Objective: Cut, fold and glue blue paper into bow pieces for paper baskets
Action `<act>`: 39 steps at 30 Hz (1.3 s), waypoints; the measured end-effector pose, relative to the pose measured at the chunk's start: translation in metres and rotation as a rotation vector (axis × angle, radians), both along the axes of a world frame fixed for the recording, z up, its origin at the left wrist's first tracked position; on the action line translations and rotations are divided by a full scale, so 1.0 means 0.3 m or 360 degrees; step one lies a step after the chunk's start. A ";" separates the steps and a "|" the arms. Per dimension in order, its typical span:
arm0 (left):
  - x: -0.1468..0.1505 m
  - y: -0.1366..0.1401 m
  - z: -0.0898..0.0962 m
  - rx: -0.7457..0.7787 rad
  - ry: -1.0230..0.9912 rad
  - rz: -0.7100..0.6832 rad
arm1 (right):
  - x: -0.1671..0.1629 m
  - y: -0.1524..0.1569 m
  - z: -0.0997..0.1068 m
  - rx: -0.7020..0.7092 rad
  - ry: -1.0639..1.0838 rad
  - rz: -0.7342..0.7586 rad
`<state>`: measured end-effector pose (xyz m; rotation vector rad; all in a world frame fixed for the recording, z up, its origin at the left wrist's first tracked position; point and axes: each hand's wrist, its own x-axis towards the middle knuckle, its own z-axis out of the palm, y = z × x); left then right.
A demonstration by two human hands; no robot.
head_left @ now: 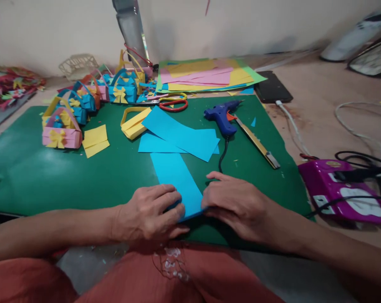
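Note:
A strip of blue paper (180,179) lies on the green mat near its front edge, its near end slightly raised along a fold line. My left hand (155,212) is closed on the strip's left near corner, fingers curled. My right hand (234,204) pinches the right near corner, its index finger lifted away from the others. Just beyond, two more blue paper pieces (184,134) lie crossed over each other. They partly cover the far end of the strip and touch a small yellow paper basket (135,123).
On the green mat (114,181) are a blue glue gun (222,117), a yellow cutter knife (256,142), scissors (173,103) and a folded yellow paper (96,141). Several finished paper baskets (62,136) stand at left. Coloured sheets (206,75), a phone (273,87) and a purple power box (342,191) lie around.

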<state>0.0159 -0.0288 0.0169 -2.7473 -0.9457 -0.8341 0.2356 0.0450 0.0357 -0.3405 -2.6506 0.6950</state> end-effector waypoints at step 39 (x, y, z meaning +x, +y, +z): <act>-0.056 0.001 -0.005 -0.0676 -0.0543 0.0153 | -0.077 0.005 0.018 -0.0406 0.0221 -0.0657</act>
